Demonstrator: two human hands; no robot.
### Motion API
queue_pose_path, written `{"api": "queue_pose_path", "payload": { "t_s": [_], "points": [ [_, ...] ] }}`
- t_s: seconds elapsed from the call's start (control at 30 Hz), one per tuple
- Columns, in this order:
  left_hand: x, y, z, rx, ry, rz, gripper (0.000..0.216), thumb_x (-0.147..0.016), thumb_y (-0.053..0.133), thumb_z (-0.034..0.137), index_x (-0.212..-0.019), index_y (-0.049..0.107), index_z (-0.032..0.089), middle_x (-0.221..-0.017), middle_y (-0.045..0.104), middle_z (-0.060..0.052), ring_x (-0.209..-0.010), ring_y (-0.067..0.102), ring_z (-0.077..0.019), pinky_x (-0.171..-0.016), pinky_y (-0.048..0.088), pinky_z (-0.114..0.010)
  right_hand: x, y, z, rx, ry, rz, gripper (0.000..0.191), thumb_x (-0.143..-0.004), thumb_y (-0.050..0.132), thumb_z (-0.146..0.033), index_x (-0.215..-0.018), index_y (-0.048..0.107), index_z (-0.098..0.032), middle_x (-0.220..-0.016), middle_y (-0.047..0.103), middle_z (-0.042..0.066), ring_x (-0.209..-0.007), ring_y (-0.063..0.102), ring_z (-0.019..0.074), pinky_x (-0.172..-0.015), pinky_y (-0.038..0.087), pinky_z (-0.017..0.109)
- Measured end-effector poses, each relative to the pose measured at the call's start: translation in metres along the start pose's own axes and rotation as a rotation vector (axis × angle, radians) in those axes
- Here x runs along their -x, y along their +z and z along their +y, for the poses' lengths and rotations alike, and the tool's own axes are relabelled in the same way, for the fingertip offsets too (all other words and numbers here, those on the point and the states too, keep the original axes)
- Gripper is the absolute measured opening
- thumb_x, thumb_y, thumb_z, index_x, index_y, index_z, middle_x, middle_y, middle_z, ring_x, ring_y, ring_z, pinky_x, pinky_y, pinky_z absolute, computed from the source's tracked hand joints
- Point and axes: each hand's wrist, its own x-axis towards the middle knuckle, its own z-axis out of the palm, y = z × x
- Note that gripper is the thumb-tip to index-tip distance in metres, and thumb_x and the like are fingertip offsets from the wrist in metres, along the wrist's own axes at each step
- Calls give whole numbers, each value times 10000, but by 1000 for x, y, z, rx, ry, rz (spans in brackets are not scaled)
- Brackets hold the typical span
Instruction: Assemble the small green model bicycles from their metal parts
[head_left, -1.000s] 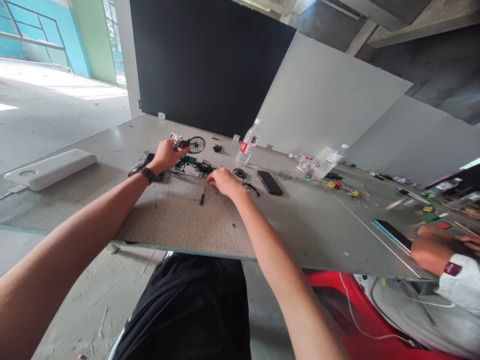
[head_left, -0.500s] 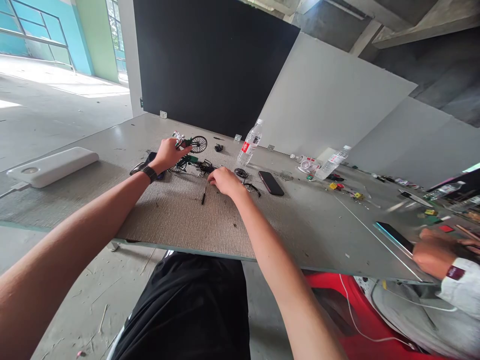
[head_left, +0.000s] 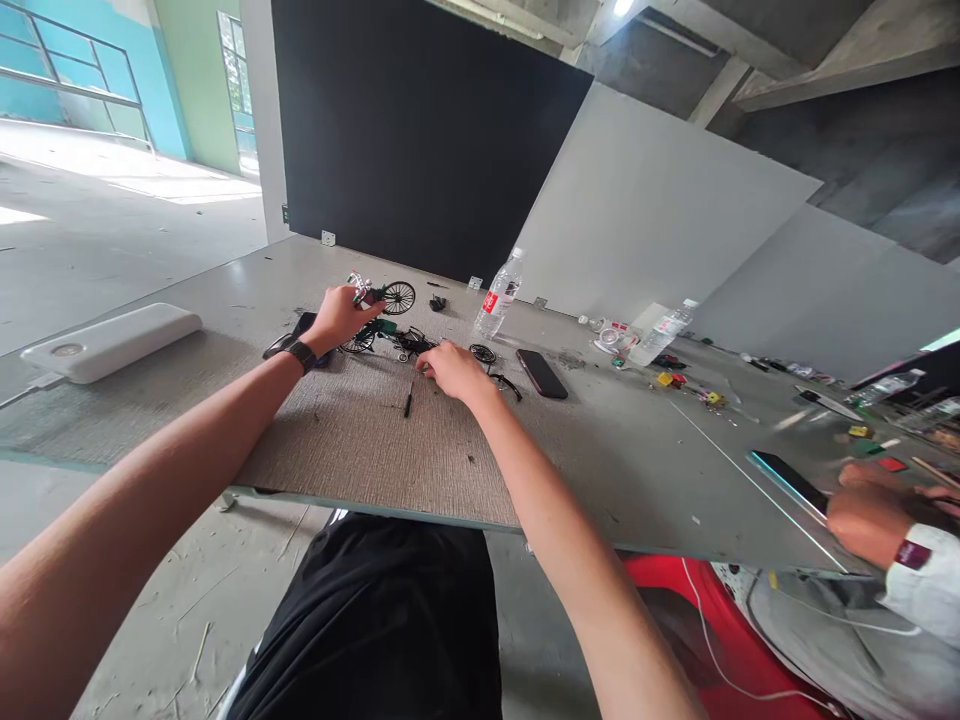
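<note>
My left hand (head_left: 346, 318) is closed on a model bicycle's front part, with silver handlebars and a black spoked front wheel (head_left: 399, 298) standing out past the fingers. Below that hand lies a green and black bicycle section with another spoked wheel (head_left: 358, 337), partly covered. My right hand (head_left: 452, 369) rests at the table, fingertips pinched together beside small black bicycle parts (head_left: 415, 342); whatever is between them is too small to make out. A thin screwdriver (head_left: 407, 402) lies just in front. Right of this hand are a loose black wheel (head_left: 482, 353) and a curved black piece (head_left: 509, 386).
A dark phone (head_left: 541, 373) and a water bottle (head_left: 499, 295) stand near my right hand. At the left lies a white power bank (head_left: 112, 340) with a cable. Farther right, a co-worker's hand (head_left: 870, 510) is beside another phone (head_left: 787, 480) and scattered coloured pieces.
My head view has shifted slightly, so the table sits a little lower in the picture. Both hands stay at nearly the same places, the left still gripping the bicycle part.
</note>
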Motion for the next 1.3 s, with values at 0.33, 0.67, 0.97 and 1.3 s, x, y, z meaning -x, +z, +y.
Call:
{"api": "queue_pose_path", "payload": {
  "t_s": [0.33, 0.67, 0.97, 1.3],
  "points": [
    [-2, 4, -5, 7, 40, -21, 342, -790, 709, 449, -594, 577, 201, -537, 551, -6, -565, 487, -159, -597, 347, -305, -11, -13, -1, 47, -13, -111, 431, -842, 629, 14, -1149, 779, -249, -929, 794, 60, -936, 749, 233, -780, 506, 288],
    [0, 5, -4, 23, 31, -25, 351, -798, 717, 457, -612, 585, 190, -521, 535, 3, -544, 455, -144, -579, 331, -297, -4, -7, 8, 46, -76, -42, 371, -905, 644, -89, -1205, 765, -272, -996, 780, 80, -900, 747, 223, -750, 510, 285],
    [-2, 7, -7, -4, 20, -10, 362, -795, 700, 471, -622, 582, 176, -518, 531, -3, -550, 456, -140, -553, 315, -282, 8, 7, 11, 73, -171, 114, 312, -957, 585, -66, -1133, 781, -232, -966, 781, 78, -1071, 673, 231, -840, 514, 300],
    [-3, 10, -11, 22, 54, 19, 387, -773, 710, 472, -575, 552, 179, -502, 523, 2, -527, 423, -124, -532, 301, -266, 8, 14, 18, 33, -149, 145, 284, -986, 576, -99, -1146, 775, -225, -995, 779, 76, -1073, 664, 228, -849, 515, 303]
  ]
}}
